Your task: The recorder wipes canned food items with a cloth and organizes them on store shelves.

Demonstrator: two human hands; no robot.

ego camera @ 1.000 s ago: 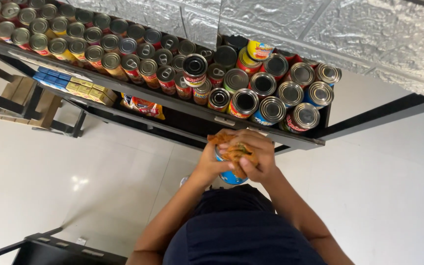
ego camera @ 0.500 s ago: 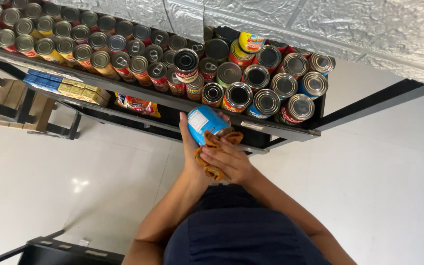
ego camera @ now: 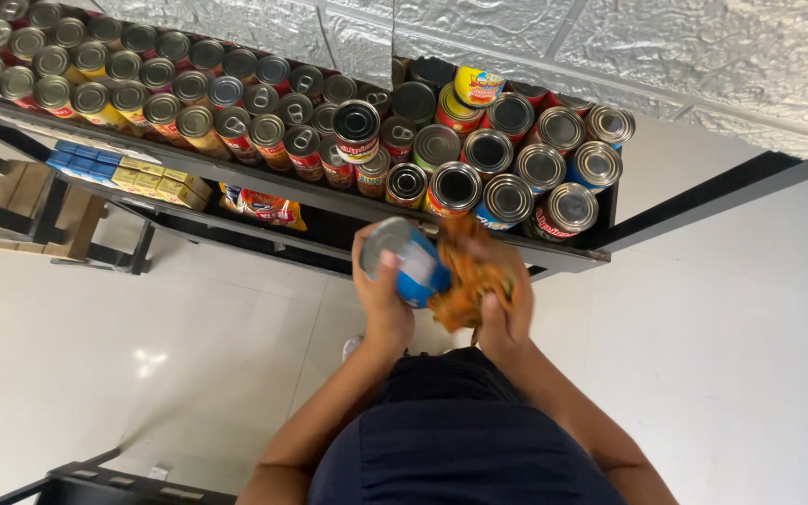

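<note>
My left hand [ego camera: 383, 297] grips a blue-labelled tin can [ego camera: 411, 258] in front of my chest, tilted so its silver lid faces up and left. My right hand [ego camera: 507, 313] clutches a crumpled orange cloth [ego camera: 472, 273] pressed against the can's right side. Both hands sit just below the front edge of a black shelf [ego camera: 264, 182] packed with several rows of tin cans [ego camera: 451, 187]. My dark shirt fills the bottom of the view.
A lower shelf holds blue and yellow boxes [ego camera: 142, 178] and an orange packet [ego camera: 268, 208]. Wooden pallets [ego camera: 35, 201] lie at the left on the white tiled floor. A black frame [ego camera: 114, 482] shows at bottom left, a textured white wall above.
The can has turned in my left hand, its lid now facing up. The cloth in my right hand has shifted from under the can to its right side.
</note>
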